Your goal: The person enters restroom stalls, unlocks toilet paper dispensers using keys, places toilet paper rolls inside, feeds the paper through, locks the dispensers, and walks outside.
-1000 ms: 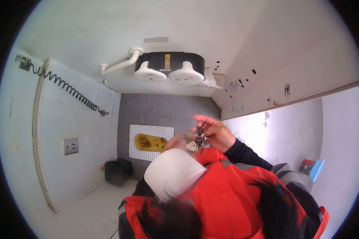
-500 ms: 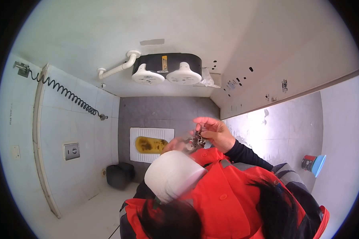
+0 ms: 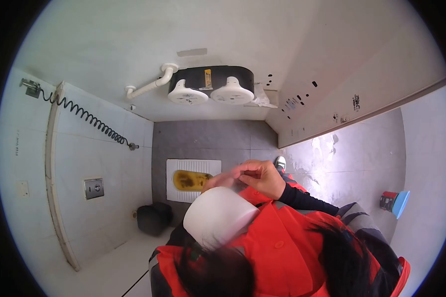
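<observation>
My right hand (image 3: 268, 179) is closed in front of my chest, its thumb and fingers pinched together. A bunch of keys showed between my hands a moment ago; the fingers now hide most of it, with only a dark patch below them. My left hand (image 3: 220, 180) is close beside it, smeared by motion, so its fingers do not show clearly. A large white paper roll (image 3: 219, 216) rests against my body over the left forearm, which is hidden below it.
A black dispenser (image 3: 198, 76) with two white discs hangs on the wall ahead, beside a white pipe (image 3: 151, 85). Below is a squat toilet (image 3: 210, 166). A black bin (image 3: 153, 219) stands left, a blue-edged container (image 3: 394, 203) right. A partition (image 3: 342, 89) borders the right side.
My right hand has turned over and moved slightly down, covering the keys. A shoe and red trouser leg have come into view beyond it. The camera view has shifted slightly.
</observation>
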`<control>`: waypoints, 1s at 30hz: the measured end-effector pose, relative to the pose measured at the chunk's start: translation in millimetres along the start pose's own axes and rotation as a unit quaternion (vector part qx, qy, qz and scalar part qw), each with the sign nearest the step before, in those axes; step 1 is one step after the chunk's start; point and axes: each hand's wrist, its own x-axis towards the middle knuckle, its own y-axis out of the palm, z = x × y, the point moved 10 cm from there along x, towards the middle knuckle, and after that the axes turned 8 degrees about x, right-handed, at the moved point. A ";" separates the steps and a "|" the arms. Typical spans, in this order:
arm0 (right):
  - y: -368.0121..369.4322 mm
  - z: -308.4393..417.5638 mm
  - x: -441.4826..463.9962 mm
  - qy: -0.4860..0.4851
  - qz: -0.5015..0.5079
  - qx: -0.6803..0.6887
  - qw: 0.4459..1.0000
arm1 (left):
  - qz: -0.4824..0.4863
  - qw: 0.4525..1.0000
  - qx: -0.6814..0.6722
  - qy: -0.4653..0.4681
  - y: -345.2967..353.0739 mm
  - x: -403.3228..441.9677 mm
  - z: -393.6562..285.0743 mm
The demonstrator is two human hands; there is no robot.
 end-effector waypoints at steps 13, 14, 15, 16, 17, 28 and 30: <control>13.8 45.1 -7.6 -0.190 -0.005 -0.185 0.964 | 0.033 0.999 -0.022 0.023 11.6 9.6 -8.9; 15.5 55.7 -13.3 -0.244 -0.014 -0.193 0.950 | 0.022 1.000 0.001 -0.010 9.8 11.6 -5.2; 15.4 57.5 -13.9 -0.243 -0.014 -0.192 0.951 | 0.012 0.999 0.025 -0.042 7.9 11.6 -0.6; 23.0 68.5 -20.6 -0.298 -0.007 -0.273 0.914 | 0.012 0.999 0.025 -0.044 9.4 10.1 -2.1; 31.2 75.7 -28.2 -0.350 0.002 -0.352 0.868 | -0.005 1.000 -0.005 -0.001 8.6 8.8 -12.3; 2.9 48.7 -6.5 -0.264 -0.078 -0.401 0.874 | 0.014 0.999 0.029 -0.011 -8.6 14.1 -2.2; 11.7 5.9 10.1 -0.115 0.019 -0.138 0.983 | -0.033 0.999 0.008 0.016 -19.7 19.1 2.0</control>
